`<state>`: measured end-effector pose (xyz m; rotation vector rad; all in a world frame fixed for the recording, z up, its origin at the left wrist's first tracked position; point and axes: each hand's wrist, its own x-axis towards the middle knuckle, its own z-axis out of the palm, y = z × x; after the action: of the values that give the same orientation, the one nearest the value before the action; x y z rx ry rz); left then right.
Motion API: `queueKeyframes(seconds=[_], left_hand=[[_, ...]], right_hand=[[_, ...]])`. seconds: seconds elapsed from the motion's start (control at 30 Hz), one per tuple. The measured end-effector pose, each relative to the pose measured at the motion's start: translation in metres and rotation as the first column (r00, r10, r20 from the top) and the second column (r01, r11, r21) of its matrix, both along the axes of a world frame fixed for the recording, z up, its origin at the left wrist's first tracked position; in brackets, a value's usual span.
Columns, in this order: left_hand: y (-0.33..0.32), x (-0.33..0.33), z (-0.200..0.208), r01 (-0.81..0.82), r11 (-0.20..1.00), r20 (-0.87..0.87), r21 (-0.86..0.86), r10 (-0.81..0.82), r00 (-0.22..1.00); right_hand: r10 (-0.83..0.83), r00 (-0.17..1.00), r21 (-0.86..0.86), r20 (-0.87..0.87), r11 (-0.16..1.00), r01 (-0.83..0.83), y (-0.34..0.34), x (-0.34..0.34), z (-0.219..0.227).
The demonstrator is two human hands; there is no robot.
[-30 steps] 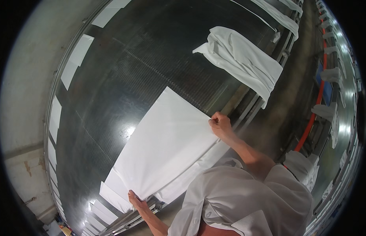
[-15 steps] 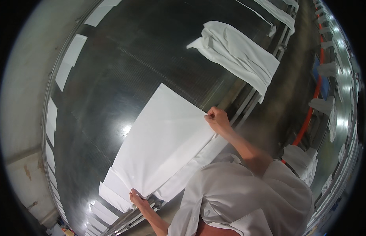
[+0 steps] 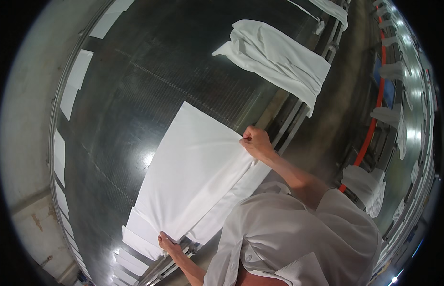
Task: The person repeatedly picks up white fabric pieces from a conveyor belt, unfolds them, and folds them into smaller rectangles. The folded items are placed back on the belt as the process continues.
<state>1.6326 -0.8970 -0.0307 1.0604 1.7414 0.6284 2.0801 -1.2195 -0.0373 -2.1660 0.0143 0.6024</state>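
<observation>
White cloth (image 3: 193, 167) in both hands (image 3: 258, 143)

Two hands (image 3: 256, 142) (image 3: 168, 242), one held cloth (image 3: 193, 162) and one orange band (image 3: 367, 141) show.

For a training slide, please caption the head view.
Left hand and right hand hold the near edge of a white cloth spread on a dark table.

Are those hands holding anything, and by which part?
Yes, the white cloth. The right hand pinches it at its right-hand corner; the left hand grips its edge at the lower left end.
</observation>
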Motion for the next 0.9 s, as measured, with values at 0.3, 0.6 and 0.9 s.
queueKeyframes(seconds=[0.3,0.6,0.9], left_hand=[[0.014,-0.022,-0.011,0.093,0.995,0.011,0.035,-0.094,0.996],[0.007,-0.008,-0.002,0.081,0.996,0.005,0.023,-0.081,0.997],[0.007,-0.003,0.003,0.339,0.937,-0.601,0.083,-0.224,0.767]], right_hand=[[-0.011,0.998,0.075,-0.062,0.997,0.016,-0.002,0.001,0.006],[-0.023,0.996,0.062,-0.088,0.998,0.028,-0.001,0.001,0.004],[-0.019,1.0,0.007,-0.004,1.0,0.019,0.0,-0.002,-0.001]])
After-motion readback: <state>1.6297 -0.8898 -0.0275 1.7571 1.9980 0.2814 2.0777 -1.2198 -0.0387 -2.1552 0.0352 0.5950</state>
